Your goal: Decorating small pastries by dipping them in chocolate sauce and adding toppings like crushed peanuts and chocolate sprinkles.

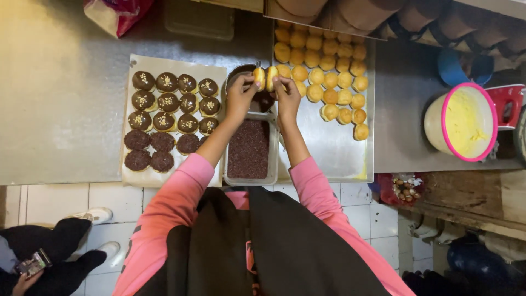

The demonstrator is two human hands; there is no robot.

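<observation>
A steel worktable [60, 82] carries a metal tray [334, 151] of plain buns at 1 o'clock and a paper sheet [137, 176] of chocolate-topped doughnuts at 10 o'clock, toppings within reach between them. Over the chocolate bowl [263, 101], the left hand [241, 94] and right hand [287, 96] each pinch one glazed bun [259, 78], [272, 77], fingertips pressed on the rims, just above the tub of chocolate sprinkles [249, 148]

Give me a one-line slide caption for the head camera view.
Left hand and right hand each hold a plain bun over a dark bowl, between glazed buns and plain ones.
</observation>
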